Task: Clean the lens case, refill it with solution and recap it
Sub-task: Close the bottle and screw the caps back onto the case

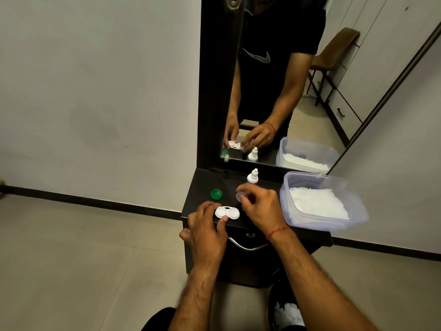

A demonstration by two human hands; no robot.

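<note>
- left hand (pixel 205 231) pins the white lens case (pixel 227 212) at the dresser top's (pixel 202 182) front edge, thumb and fingers clamped on it, both wells uncapped
- right hand (pixel 260 206) just behind, fingertips pinching a clear cap (pixel 239 195)
- green cap (pixel 216 194) lying loose, left
- solution bottle (pixel 253 176) upright at the back
- tub (pixel 358 211) of tissues on the right
</note>
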